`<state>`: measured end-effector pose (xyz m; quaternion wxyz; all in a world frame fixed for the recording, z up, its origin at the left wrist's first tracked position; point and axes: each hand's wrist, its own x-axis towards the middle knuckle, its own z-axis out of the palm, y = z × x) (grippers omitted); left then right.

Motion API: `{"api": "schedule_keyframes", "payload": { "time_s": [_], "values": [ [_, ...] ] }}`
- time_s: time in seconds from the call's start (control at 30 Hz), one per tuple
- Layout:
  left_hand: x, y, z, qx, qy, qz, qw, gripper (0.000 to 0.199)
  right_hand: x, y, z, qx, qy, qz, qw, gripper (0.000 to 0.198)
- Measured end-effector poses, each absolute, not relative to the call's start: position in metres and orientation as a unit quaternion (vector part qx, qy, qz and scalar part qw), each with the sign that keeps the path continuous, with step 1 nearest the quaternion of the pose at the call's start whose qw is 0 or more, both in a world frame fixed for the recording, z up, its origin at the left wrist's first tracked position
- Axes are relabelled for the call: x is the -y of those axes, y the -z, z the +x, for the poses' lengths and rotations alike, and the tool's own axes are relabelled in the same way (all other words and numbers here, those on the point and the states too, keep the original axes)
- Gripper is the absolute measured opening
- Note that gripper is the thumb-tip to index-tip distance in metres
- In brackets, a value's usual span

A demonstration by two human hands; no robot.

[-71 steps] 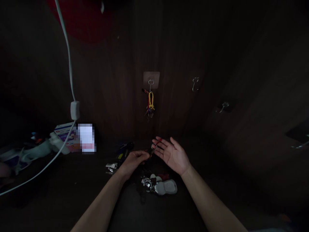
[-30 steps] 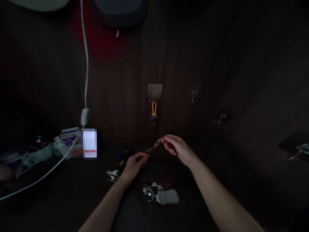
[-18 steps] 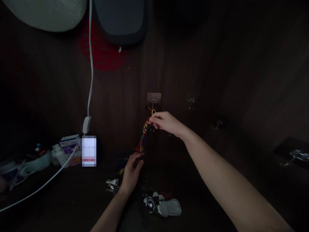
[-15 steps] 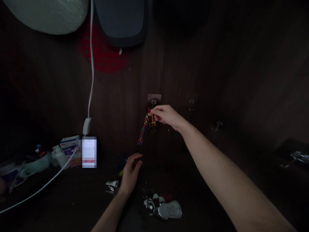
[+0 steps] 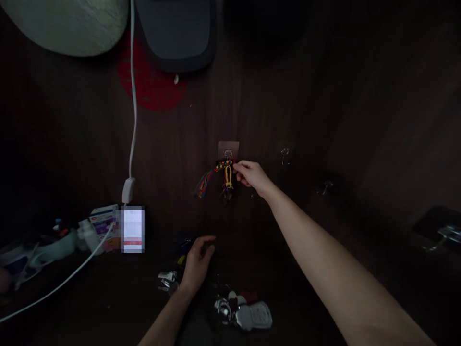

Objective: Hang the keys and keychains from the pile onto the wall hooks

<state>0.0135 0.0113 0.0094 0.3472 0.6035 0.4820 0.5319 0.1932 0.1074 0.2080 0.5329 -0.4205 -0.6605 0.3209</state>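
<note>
At the middle of the dark wood panel, my right hand (image 5: 252,176) pinches the red end of a multicoloured braided cord (image 5: 224,166). The cord lies nearly level just under a wall hook (image 5: 228,154), and its loose tassel droops to the left. Whether its loop is over the hook, I cannot tell. Beneath it dangles a yellow cord loop (image 5: 228,178) with small dark items below. My left hand (image 5: 197,263) is held low, fingers apart and holding nothing, beside some keys (image 5: 167,281). Right of it lies a key bunch with a silver fob (image 5: 254,315).
More hooks (image 5: 285,153) are fixed along the panel to the right. A white cable with an inline switch (image 5: 128,190) hangs at left, above a blurred-out bright screen (image 5: 133,229). Bottles and boxes (image 5: 103,218) crowd the left. A dark cap (image 5: 176,36) hangs above.
My right hand has shifted slightly right, drawing the braided cord from a hanging slant to nearly level under the hook. The yellow loop now shows more fully. My left hand has barely moved.
</note>
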Motion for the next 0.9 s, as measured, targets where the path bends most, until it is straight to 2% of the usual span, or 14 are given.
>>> {"api": "schedule_keyframes", "payload": {
  "time_s": [0.2, 0.27, 0.43, 0.63, 0.8, 0.9],
  "values": [
    [-0.011, -0.009, 0.015, -0.478, -0.518, 0.619, 0.347, 0.02, -0.117, -0.216, 0.18, 0.698, -0.091, -0.416, 0.576, 0.01],
    [-0.011, -0.009, 0.014, -0.477, -0.514, 0.624, 0.345, 0.02, -0.119, -0.217, 0.176, 0.696, -0.061, -0.43, 0.572, 0.011],
    [-0.01, -0.009, 0.012, -0.474, -0.514, 0.623, 0.35, 0.02, -0.119, -0.202, 0.179, 0.693, -0.135, -0.425, 0.567, 0.016],
    [-0.011, -0.008, 0.014, -0.47, -0.508, 0.635, 0.344, 0.019, -0.116, -0.165, 0.191, 0.691, -0.168, -0.376, 0.595, 0.013],
    [-0.011, -0.006, 0.014, -0.474, -0.499, 0.652, 0.318, 0.02, -0.097, -0.126, 0.204, 0.693, -0.231, -0.387, 0.562, 0.016],
    [-0.011, -0.006, 0.014, -0.476, -0.496, 0.662, 0.298, 0.02, -0.076, -0.099, 0.218, 0.697, -0.278, -0.419, 0.512, 0.016]
  ]
}}
